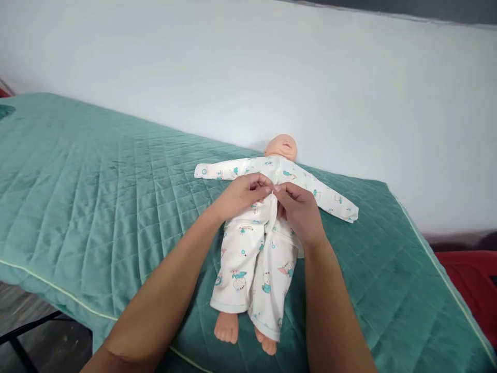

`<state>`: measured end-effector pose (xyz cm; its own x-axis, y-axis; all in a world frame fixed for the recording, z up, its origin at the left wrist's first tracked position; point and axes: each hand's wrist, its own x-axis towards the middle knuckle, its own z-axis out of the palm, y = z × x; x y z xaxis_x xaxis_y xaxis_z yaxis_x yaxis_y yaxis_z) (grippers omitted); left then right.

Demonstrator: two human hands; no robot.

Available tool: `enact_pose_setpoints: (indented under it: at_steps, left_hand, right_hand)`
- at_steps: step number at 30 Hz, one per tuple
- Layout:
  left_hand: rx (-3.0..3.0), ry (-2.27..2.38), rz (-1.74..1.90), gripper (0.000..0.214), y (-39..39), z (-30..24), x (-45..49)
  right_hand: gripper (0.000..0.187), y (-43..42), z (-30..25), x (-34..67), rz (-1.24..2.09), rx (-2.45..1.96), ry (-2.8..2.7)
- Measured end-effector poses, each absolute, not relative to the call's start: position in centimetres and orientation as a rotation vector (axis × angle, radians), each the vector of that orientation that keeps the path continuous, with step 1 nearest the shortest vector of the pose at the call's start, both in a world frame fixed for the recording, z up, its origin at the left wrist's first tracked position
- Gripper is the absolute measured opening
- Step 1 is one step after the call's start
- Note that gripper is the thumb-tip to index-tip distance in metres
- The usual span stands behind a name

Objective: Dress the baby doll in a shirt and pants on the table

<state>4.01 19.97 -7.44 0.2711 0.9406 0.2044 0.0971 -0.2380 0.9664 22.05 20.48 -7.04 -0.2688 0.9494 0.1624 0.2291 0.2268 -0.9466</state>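
Note:
A baby doll (281,146) lies on its back, head toward the wall and bare feet toward me. It wears a white printed top (330,198) with long sleeves spread out to both sides, and matching white pants (243,264). Over the doll's belly, my left hand (248,191) pinches the front edge of the top between thumb and fingers. Close beside it, fingertips nearly touching, my right hand (298,207) pinches the other front edge. Whatever small fastener may lie between the fingertips is too small to make out.
The doll rests on a green quilted cover (116,207) with pale piping along its edge. Behind it rises a white wall (233,72). A red object (471,280) stands at the right, and a black metal leg (23,336) shows at the lower left.

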Motion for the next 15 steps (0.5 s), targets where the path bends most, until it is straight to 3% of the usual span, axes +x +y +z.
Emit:
enact_pose_setpoints:
  at_steps: [5, 15]
  left_hand:
    - [1.784, 1.144, 1.075, 0.001, 19.93, -6.8, 4.13]
    - [1.582, 0.918, 1.115, 0.017, 20.16, -7.19, 3.54]
  right_hand:
    - [0.035, 19.99, -7.56, 21.7, 0.994, -1.116, -1.568]
    - [0.033, 19.85, -7.71, 21.38, 0.951, -1.092, -1.578]
